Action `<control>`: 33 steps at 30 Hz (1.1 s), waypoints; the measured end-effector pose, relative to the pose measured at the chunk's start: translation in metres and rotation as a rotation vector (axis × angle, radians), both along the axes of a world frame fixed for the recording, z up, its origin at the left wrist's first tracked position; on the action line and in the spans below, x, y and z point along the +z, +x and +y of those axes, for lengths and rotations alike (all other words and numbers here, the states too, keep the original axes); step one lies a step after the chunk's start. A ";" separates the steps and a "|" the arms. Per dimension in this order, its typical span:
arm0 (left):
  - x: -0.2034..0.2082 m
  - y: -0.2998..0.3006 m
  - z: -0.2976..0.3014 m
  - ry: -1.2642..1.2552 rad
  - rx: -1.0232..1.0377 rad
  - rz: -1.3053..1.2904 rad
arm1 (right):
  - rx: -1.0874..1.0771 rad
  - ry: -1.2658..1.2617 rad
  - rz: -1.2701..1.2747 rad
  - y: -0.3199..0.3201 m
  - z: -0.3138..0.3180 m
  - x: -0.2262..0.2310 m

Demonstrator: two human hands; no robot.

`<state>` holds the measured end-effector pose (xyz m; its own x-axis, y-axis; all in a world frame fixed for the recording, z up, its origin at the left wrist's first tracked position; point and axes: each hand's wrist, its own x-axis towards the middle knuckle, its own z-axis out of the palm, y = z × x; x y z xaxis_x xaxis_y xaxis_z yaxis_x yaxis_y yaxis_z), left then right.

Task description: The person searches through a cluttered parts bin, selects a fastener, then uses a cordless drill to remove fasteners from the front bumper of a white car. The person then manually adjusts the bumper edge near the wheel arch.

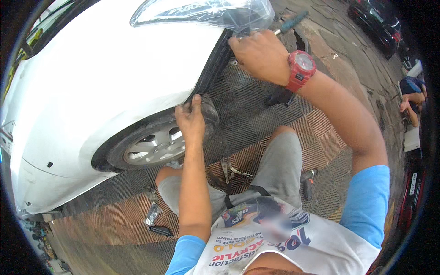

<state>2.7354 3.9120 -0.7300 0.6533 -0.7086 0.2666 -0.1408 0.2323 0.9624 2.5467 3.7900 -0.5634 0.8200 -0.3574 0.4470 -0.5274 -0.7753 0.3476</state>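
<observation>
A white car fender (151, 68) fills the left side, curving over a wheel (158, 149) with a silver multi-spoke rim. My left hand (190, 118) grips the lower front corner of the fender at the wheel arch, thumb up along the dark edge. Higher up, my right hand (261, 55) is closed at the fender's front edge, just below the plastic-wrapped headlight (201, 13). Beyond its knuckles a tool with a teal handle (294, 22) and metal shaft sticks out; whether my fingers hold it is hidden. A black ribbed strip (213, 64) runs down the fender edge between my hands.
Pliers-like metal tools (225, 169) lie on the patterned mat between my legs. A small clear plastic bag (152, 213) and a black piece (161, 230) lie near the car. A dark part (278, 97) sits beneath my right forearm. Another person (411, 98) and a dark car (376, 23) are at right.
</observation>
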 end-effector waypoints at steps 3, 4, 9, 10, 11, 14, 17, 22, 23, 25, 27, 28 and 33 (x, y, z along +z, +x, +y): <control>-0.001 -0.001 -0.001 -0.055 -0.037 0.050 | -0.105 0.096 0.025 0.004 0.004 0.005; -0.002 0.000 0.001 -0.055 -0.047 0.062 | -0.131 0.136 -0.051 0.004 0.005 0.000; 0.007 -0.004 0.002 -0.051 -0.034 0.065 | -0.092 0.384 -0.679 0.015 0.007 -0.040; 0.008 -0.005 0.002 -0.068 -0.018 0.054 | -0.095 0.610 -0.815 0.020 0.005 -0.050; 0.009 -0.011 -0.001 -0.089 -0.018 0.049 | -0.083 0.814 -1.026 0.022 0.006 -0.056; 0.012 -0.012 -0.002 -0.087 -0.012 0.036 | -0.017 1.352 -1.500 0.039 0.009 -0.070; 0.000 0.000 -0.004 -0.045 0.003 -0.024 | -0.006 0.981 -1.296 0.034 0.007 -0.068; -0.001 0.003 -0.003 -0.104 -0.039 0.052 | -0.142 0.640 -0.785 0.013 0.016 -0.045; -0.002 0.004 -0.004 -0.085 -0.030 0.035 | -0.132 0.756 -0.776 0.010 0.018 -0.043; -0.005 0.004 -0.003 -0.031 -0.034 0.067 | -0.004 0.918 -0.809 0.005 0.017 -0.048; 0.001 0.000 -0.004 -0.006 -0.038 0.056 | 0.229 0.989 -0.887 -0.005 0.007 -0.072; 0.005 -0.003 -0.003 -0.005 -0.035 0.030 | 0.298 1.225 -0.953 -0.013 0.004 -0.078; 0.002 0.000 -0.005 -0.100 -0.021 0.037 | 0.631 1.487 -1.125 -0.019 0.015 -0.070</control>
